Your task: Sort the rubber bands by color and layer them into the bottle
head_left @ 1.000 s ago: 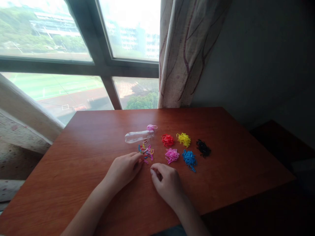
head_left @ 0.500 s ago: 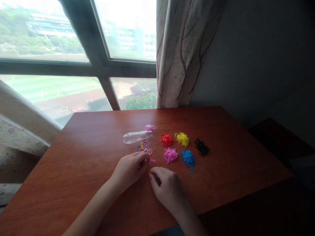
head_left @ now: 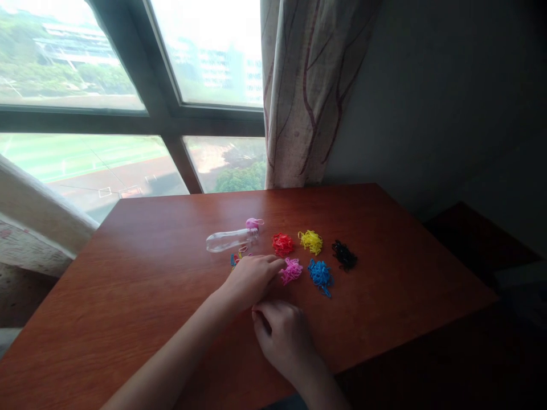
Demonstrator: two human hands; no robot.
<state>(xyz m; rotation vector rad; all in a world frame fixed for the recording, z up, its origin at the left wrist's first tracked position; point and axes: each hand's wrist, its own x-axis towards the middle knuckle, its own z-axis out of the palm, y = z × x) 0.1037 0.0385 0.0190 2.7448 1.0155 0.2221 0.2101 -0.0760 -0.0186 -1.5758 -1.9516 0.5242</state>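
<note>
My left hand [head_left: 255, 278] reaches over the table with its fingertips at the left edge of a pile of pink rubber bands [head_left: 292, 271]. Its fingers are bent together, and whatever lies between them is hidden. Closer to me, my right hand [head_left: 282, 331] rests low, thumb and forefinger pinched; nothing can be made out in the pinch. Behind my left hand, a small heap of mixed-colour rubber bands [head_left: 235, 259] is mostly covered. A clear plastic bottle [head_left: 226, 240] lies on its side beyond it, a pink cap [head_left: 253, 223] at its mouth.
Further piles of rubber bands are red [head_left: 282, 244], yellow [head_left: 311, 242], blue [head_left: 320, 275] and black [head_left: 344, 254]. All lie on a brown wooden table [head_left: 384, 285]. Behind it are a window [head_left: 168, 122] and a patterned curtain [head_left: 299, 114].
My left hand has moved right, from the mixed heap to the pink pile, and now covers more of the heap. My right hand stays pinched near its place. The view has shifted slightly.
</note>
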